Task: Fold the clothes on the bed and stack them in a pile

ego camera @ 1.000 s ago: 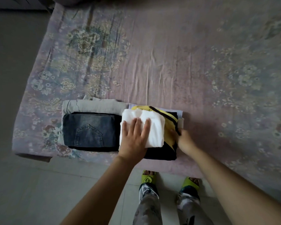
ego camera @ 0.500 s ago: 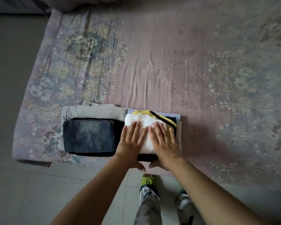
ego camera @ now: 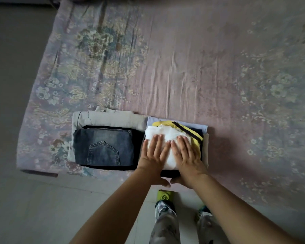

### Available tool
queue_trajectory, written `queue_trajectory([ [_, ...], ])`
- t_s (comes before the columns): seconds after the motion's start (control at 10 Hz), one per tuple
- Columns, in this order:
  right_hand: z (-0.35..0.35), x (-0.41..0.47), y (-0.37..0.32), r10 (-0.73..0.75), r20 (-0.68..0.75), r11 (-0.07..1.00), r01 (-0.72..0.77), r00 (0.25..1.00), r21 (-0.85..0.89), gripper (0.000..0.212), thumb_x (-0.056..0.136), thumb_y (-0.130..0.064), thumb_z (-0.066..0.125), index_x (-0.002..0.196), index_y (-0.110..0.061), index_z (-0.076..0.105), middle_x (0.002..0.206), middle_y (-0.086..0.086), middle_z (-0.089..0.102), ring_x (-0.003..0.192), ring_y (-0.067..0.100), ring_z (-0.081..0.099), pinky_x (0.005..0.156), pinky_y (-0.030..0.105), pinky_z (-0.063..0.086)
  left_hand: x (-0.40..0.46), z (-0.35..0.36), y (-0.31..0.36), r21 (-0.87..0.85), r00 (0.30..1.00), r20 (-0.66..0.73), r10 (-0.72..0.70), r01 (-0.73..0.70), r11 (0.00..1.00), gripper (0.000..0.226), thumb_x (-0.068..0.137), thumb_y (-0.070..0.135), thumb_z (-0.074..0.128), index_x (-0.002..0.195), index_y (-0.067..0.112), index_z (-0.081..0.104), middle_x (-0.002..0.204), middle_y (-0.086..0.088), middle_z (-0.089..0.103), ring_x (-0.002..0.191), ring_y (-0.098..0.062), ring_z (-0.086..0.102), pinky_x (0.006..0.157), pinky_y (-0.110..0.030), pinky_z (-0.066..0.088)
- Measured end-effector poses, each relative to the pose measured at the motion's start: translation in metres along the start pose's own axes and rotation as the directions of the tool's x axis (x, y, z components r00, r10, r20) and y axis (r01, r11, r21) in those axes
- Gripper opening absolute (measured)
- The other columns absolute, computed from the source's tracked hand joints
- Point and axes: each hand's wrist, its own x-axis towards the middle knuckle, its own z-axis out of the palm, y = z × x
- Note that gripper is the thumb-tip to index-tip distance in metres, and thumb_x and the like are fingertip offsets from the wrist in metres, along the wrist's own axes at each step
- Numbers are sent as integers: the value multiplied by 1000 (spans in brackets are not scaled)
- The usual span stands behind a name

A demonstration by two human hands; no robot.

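A folded white garment (ego camera: pixel 165 134) tops a pile near the bed's front edge, over a yellow piece with a black stripe (ego camera: pixel 188 131), a pale blue one (ego camera: pixel 197 125) and dark cloth. My left hand (ego camera: pixel 153 155) and my right hand (ego camera: pixel 187 155) lie side by side on the white garment, fingers straight, pressing it flat. Left of that pile sit folded dark jeans (ego camera: pixel 102 147) on a beige folded garment (ego camera: pixel 109 117).
The bed (ego camera: pixel 183 67) wears a wrinkled pink floral sheet, bare beyond the two piles. Its left edge drops to a tiled floor (ego camera: pixel 16 208). My feet in green slippers (ego camera: pixel 164 195) stand close to the bed's front edge.
My right hand came from the pile's right side onto the white garment beside my left hand. Both hands then stayed flat on top, pressing down.
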Motion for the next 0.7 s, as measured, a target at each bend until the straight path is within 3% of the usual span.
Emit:
queue_trajectory([
  [0.1, -22, -7, 2, -68, 54, 998, 68, 996, 0, 122, 55, -84, 16, 145, -13, -25, 149, 6, -32, 140, 21, -30, 118, 46, -8, -8, -2, -9, -140, 951, -306, 42, -89, 986, 87, 86, 67, 20, 146, 5, 18, 149, -26, 30, 142, -36, 21, 109, -54, 17],
  [0.2, -32, -15, 5, -75, 94, 997, 73, 993, 26, 113, 56, -83, -7, 141, -13, -30, 144, 1, -42, 134, 17, -39, 115, 39, -18, -14, 10, -14, -101, 918, -386, 92, -141, 985, 64, 94, 41, 24, 144, 2, 29, 144, -22, 41, 135, -35, 37, 105, -53, 30],
  [0.3, -30, -12, 0, -49, 63, 998, 46, 997, 41, 88, 69, -66, -18, 138, -14, -32, 149, 2, -38, 131, 13, -41, 112, 36, -22, -14, 16, -9, -64, 867, -494, 57, -101, 993, 68, 90, 32, 28, 150, 4, 12, 147, -18, 38, 138, -31, 33, 105, -50, 25],
  [0.4, -25, -8, -4, -21, 19, 999, 20, 1000, 41, 77, 75, -59, -13, 135, -15, -32, 151, 3, -35, 133, 13, -38, 111, 34, -23, -8, 17, -8, -85, 875, -483, 16, -65, 994, 66, 87, 32, 30, 147, 5, 19, 145, -18, 41, 135, -32, 39, 105, -49, 25],
  [0.5, -22, -10, -6, 4, 38, 1000, -4, 999, -25, 69, 96, -52, 7, 145, -15, -25, 153, 3, -32, 140, 17, -31, 115, 37, -18, -10, 15, -4, -67, 865, -501, -6, -32, 997, 60, 84, 31, 31, 139, 5, 30, 141, -18, 46, 130, -33, 45, 104, -47, 24],
  [0.7, -41, -31, -5, 8, -57, 998, -12, 998, -68, 68, 100, -45, 21, 149, -14, -16, 157, 2, -22, 144, 16, -20, 116, 37, -13, -30, -13, 15, -90, 880, -475, -24, -22, 996, 65, 80, 28, 30, 135, -5, 44, 140, -21, 46, 129, -31, 46, 113, -37, 11],
])
